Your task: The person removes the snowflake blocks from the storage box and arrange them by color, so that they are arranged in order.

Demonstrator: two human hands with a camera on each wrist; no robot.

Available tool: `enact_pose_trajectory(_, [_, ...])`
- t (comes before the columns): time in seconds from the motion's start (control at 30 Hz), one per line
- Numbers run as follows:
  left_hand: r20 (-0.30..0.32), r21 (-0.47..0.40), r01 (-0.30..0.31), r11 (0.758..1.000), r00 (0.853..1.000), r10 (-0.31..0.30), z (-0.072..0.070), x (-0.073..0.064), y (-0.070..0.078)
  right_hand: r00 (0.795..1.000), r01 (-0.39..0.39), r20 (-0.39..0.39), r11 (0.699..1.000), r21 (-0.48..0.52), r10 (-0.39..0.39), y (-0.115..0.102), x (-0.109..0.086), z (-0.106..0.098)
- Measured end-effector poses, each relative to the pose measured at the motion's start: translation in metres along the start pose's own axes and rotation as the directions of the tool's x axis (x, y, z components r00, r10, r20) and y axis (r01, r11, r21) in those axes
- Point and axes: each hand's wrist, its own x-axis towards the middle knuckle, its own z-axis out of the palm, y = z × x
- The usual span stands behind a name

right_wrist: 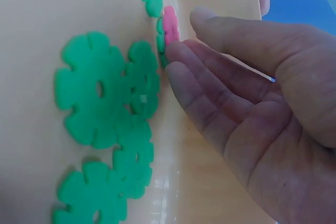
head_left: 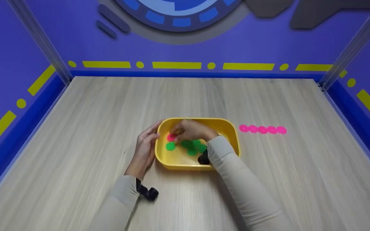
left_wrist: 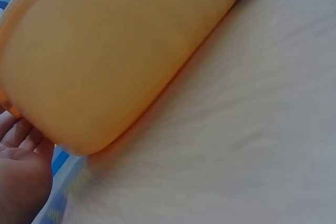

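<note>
A wooden table (head_left: 307, 179) holds a yellow tub (head_left: 185, 167). The left hand (head_left: 144, 146) rests against its left side, fingers laid on the outer wall. The right hand (head_left: 194, 129) reaches inside over the near-right rim, thumb apart from fingers, fingertips at a pink disc (head_left: 171, 138) near green discs (head_left: 192, 150). Pink discs (head_left: 262, 130) line up rightward.
</note>
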Motion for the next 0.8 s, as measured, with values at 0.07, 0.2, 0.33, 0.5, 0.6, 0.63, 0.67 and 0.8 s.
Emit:
enact_pose_trajectory(0.07, [-0.002, 0.004, 0.004, 1.0, 1.0, -0.004, -0.0002, 0.0001, 0.0, 1.0, 0.01, 0.002, 1.0, 0.001, -0.01, 0.0006, 0.0006, 0.0009])
enact_pose_trajectory(0.2, [0.004, 0.003, 0.007, 1.0, 1.0, -0.007, -0.0004, 0.0001, 0.0, 1.0, 0.015, 0.004, 1.0, -0.013, -0.015, 0.0015, 0.0011, 0.0022])
enact_pose_trajectory(0.33, [0.012, -0.002, -0.001, 1.0, 1.0, 0.001, -0.0005, -0.0001, -0.0008, 1.0, 0.003, 0.004, 1.0, -0.005, -0.003, 0.0024, 0.0013, 0.0032])
enact_pose_trajectory(0.5, [0.003, -0.004, -0.004, 1.0, 1.0, 0.004, 0.0002, -0.0003, -0.0009, 1.0, 0.006, 0.008, 1.0, -0.007, -0.005, 0.0038, 0.0015, 0.005])
enact_pose_trajectory(0.6, [0.005, -0.005, -0.001, 1.0, 1.0, 0.001, 0.0001, -0.0002, -0.0009, 1.0, 0.012, 0.012, 1.0, -0.01, -0.011, 0.0043, 0.0021, 0.0056])
enact_pose_trajectory(0.63, [0.005, -0.006, -0.001, 1.0, 1.0, 0.001, 0.0001, 0.0, -0.001, 1.0, 0.013, 0.013, 1.0, -0.007, -0.013, 0.0044, 0.0023, 0.0056])
enact_pose_trajectory(0.67, [0.002, -0.005, -0.001, 1.0, 1.0, 0.001, 0.0, 0.0001, -0.0011, 1.0, 0.012, 0.016, 1.0, -0.005, -0.012, 0.0045, 0.0027, 0.0058])
enact_pose_trajectory(0.8, [-0.002, -0.001, -0.004, 1.0, 1.0, 0.004, -0.0001, 0.0011, -0.0013, 1.0, 0.008, 0.022, 1.0, -0.022, -0.008, 0.0044, 0.0033, 0.0053])
